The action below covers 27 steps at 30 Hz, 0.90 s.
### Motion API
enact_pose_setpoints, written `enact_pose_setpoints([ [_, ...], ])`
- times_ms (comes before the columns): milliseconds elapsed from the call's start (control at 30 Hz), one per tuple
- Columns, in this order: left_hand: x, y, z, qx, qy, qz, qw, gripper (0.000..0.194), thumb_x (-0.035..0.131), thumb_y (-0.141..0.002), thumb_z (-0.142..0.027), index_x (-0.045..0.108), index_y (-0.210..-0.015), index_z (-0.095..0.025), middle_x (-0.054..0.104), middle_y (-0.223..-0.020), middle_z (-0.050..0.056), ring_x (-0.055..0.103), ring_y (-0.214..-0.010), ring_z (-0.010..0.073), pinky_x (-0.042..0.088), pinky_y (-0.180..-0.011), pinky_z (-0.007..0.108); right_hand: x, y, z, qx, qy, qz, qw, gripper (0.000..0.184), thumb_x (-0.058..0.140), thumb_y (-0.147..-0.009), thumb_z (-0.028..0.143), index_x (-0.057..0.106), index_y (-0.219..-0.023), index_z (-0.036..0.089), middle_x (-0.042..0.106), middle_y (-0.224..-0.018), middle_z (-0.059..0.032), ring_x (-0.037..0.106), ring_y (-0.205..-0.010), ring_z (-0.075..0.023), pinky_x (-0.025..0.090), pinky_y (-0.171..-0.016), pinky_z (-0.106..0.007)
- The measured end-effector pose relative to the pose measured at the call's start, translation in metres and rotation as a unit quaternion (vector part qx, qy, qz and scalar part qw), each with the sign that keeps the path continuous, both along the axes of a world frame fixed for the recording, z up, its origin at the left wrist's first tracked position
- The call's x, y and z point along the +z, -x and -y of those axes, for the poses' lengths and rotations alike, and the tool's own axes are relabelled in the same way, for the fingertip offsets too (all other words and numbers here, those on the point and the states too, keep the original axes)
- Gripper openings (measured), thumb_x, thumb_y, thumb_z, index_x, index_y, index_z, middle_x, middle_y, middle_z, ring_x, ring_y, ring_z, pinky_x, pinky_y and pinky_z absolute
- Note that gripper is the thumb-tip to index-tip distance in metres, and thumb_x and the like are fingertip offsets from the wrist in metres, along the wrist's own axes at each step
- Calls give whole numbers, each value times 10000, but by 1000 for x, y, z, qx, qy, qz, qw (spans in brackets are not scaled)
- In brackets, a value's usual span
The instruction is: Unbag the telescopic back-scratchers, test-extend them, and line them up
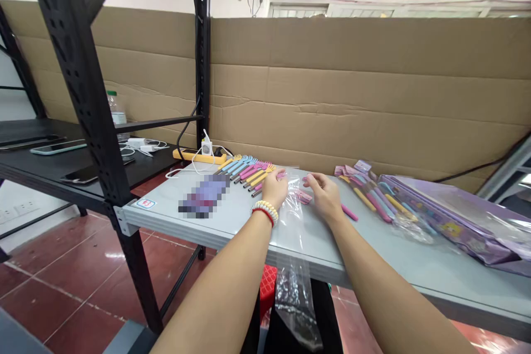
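Observation:
A long clear plastic sleeve hangs between my hands, over the table edge and down to my lap. My left hand is closed on its upper left side. Close to its upper right side, my right hand has thumb and fingers pinched together; what they hold, if anything, I cannot make out. A small pink card packet lies between the hands. A pink handle shows beyond my right wrist. Left of my left hand lies a row of several yellow, blue and pink back scratchers with claw-shaped heads.
Several bagged back scratchers lie on the right, beside a purple printed bag. A yellow power strip and a pixelated object are on the left. A black shelf post stands by the grey table, with cardboard behind.

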<state>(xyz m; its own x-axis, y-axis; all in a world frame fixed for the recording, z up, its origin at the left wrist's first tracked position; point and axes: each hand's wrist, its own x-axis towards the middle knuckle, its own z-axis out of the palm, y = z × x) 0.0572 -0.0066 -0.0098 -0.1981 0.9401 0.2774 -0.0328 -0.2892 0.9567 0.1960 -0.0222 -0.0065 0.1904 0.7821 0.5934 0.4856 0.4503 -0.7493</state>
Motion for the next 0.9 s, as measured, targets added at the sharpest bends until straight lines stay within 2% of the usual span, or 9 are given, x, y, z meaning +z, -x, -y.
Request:
enact_pose_setpoints([
  [100, 2, -1, 5, -38, 1, -32, 999, 352, 610, -696, -149, 666, -1044, -139, 635, -716, 33, 565, -646, 135, 475, -711, 273, -1, 5, -2, 77, 53, -65, 993, 484, 650, -616, 554, 608, -871, 144, 626, -603, -44, 560, -581, -183, 435, -588, -312],
  [233, 6, -2, 8, -97, 16, -46, 994, 391, 562, -690, -96, 644, -1072, -122, 566, -597, -4, 508, -546, 121, 452, -617, 259, -1, 3, -3, 121, 99, -115, 981, 468, 724, -523, 461, 596, -854, 156, 538, -468, 23, 488, -457, -148, 402, -499, -298],
  [333, 7, -2, 7, -121, 33, -52, 991, 380, 532, -695, -85, 641, -1058, -109, 587, -623, 14, 525, -561, 129, 451, -617, 258, 0, 1, 0, 109, 99, -121, 982, 476, 731, -522, 426, 581, -885, 158, 543, -466, 35, 500, -466, -144, 410, -509, -289],
  [467, 4, -2, 2, -105, 32, -58, 992, 361, 541, -703, -98, 639, -1050, -112, 651, -739, 57, 576, -637, 149, 469, -691, 278, 0, 2, 4, 76, 82, -105, 988, 527, 715, -546, 401, 511, -968, 159, 582, -495, 31, 532, -490, -150, 428, -541, -290],
  [567, 0, -3, -3, -91, 23, -59, 994, 383, 536, -671, -39, 628, -1033, -123, 640, -713, 44, 587, -649, 151, 473, -716, 285, -1, 3, 4, 55, 62, -92, 992, 515, 695, -579, 395, 452, -982, 186, 595, -513, 36, 510, -467, -138, 416, -524, -278],
  [667, 0, -4, -2, -84, 12, -58, 995, 348, 496, -655, 15, 628, -938, -140, 623, -694, 30, 597, -678, 147, 475, -720, 279, -3, 2, 2, 47, 55, -79, 994, 440, 677, -606, 401, 428, -916, 213, 595, -535, 41, 464, -430, -120, 384, -477, -262],
  [767, 2, -2, 1, -83, 14, -72, 994, 297, 484, -663, 15, 636, -864, -141, 638, -723, 44, 607, -717, 154, 481, -746, 290, -5, 1, 0, 57, 30, -45, 997, 313, 659, -608, 385, 448, -764, 214, 583, -571, 21, 499, -496, -126, 395, -508, -265],
  [833, 3, -1, 4, -86, 18, -94, 992, 303, 487, -675, 0, 657, -888, -132, 657, -767, 64, 614, -755, 165, 482, -782, 300, -6, 2, -2, 69, 10, -18, 997, 253, 655, -599, 360, 483, -698, 202, 604, -636, -11, 533, -575, -139, 415, -557, -274],
  [900, 3, 0, 5, -81, 20, -116, 990, 355, 493, -682, -16, 668, -974, -117, 677, -852, 91, 621, -835, 183, 474, -840, 306, -6, 3, -3, 73, 16, -16, 997, 258, 661, -595, 349, 526, -747, 191, 637, -700, -34, 545, -600, -146, 421, -561, -279],
])
